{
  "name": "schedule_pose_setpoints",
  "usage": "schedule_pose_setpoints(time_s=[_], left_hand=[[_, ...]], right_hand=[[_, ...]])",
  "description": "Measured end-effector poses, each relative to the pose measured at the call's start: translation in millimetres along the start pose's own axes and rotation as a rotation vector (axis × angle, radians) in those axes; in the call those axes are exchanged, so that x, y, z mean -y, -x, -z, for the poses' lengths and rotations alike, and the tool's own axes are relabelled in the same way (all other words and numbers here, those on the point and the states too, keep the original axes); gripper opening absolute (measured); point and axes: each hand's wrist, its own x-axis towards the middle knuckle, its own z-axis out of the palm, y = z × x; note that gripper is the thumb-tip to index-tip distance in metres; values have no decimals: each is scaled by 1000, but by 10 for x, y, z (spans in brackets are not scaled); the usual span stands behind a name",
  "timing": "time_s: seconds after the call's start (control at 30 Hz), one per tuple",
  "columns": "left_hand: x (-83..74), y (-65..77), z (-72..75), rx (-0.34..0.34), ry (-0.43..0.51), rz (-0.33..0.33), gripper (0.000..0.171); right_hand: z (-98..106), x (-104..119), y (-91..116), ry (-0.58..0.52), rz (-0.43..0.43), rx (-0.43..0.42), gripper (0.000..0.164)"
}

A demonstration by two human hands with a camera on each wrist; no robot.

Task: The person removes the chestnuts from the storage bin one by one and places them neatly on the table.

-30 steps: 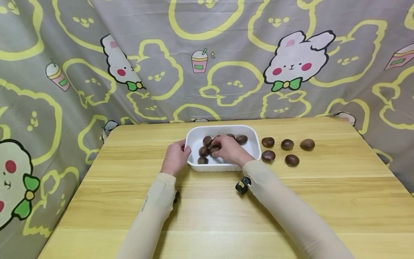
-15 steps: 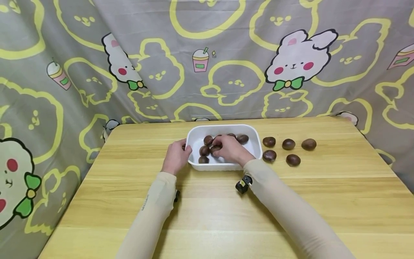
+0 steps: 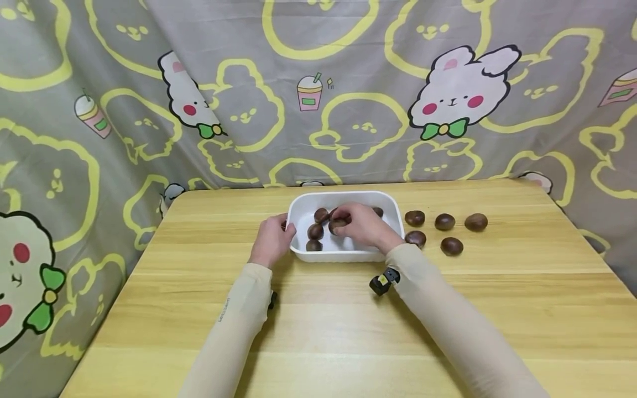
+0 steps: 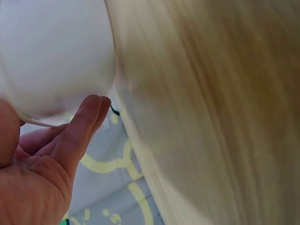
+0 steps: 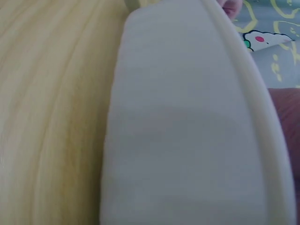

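Observation:
A white rectangular container (image 3: pixel 343 257) stands toward the back of the table, with several brown chestnuts (image 3: pixel 316 231) along its left part. At its left end my left hand (image 3: pixel 271 240) grips the wall, thumb over the rim; the left wrist view shows its fingers (image 4: pixel 79 126) reaching along the outside. My right hand (image 3: pixel 367 225) is inside the container and pinches a chestnut (image 3: pixel 338 226) between thumb and fingers. That hand partly hides other chestnuts behind it. In the right wrist view, the container's outer wall (image 5: pixel 187 117) blocks most of the hand.
Several more chestnuts (image 3: pixel 452 246) lie spaced out on the wooden table (image 3: pixel 318 326), right of the container. A patterned grey curtain (image 3: pixel 358 72) hangs right behind the table's back edge and along its left side.
My right hand has shifted right within the container, and the chestnut in its fingers has moved the same way, off the chestnuts on the left. The left hand keeps its hold on the container.

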Motion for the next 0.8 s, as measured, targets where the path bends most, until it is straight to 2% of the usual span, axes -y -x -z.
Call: schedule_pose_setpoints(time_s=[0.17, 0.37, 0.63, 0.8], left_hand=[[14, 8, 0, -4, 4, -11, 36], [11, 16, 4, -5, 3, -7, 37], [11, 42, 22, -9, 6, 9, 37], [5, 32, 23, -4, 14, 8, 37]], right_hand=[[95, -21, 70, -31, 3, -41, 31], [235, -53, 173, -40, 60, -99, 34], [413, -81, 336, -90, -11, -129, 42], [608, -158, 447, -132, 2, -174, 40]])
